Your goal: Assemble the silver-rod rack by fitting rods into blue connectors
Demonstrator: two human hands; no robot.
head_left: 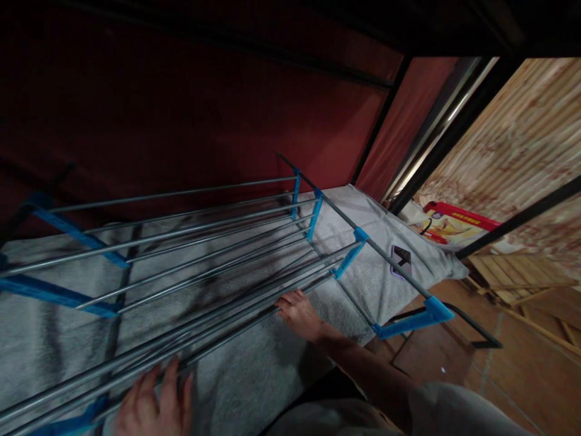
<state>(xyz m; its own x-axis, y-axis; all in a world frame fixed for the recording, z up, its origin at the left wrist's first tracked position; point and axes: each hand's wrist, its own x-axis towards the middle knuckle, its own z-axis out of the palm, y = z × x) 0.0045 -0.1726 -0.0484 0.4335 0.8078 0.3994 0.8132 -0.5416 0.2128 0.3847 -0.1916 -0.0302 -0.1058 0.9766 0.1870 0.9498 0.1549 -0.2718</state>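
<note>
A shoe rack of grey metal tubes [218, 236] lies across the bed, with blue plastic brackets [320, 215] joining its tubes to dark side frames. Near the bottom edge, my left hand [154, 402] has its fingers bent over the front tubes; part of the grip is hidden. My right hand [297, 312] curls its fingers round a front tube, short of the right-hand bracket [342, 263]. At the far right end, a longer blue bracket [415, 318] hangs from the side frame.
Under the rack spreads a grey blanket [254, 369]. A phone [401, 261] lies on it beyond the right side frame. Dark red panels [204, 109] rise behind. To the right are dark bed posts, a red and yellow package [458, 225], wooden slats [517, 275] and a tiled floor [521, 375].
</note>
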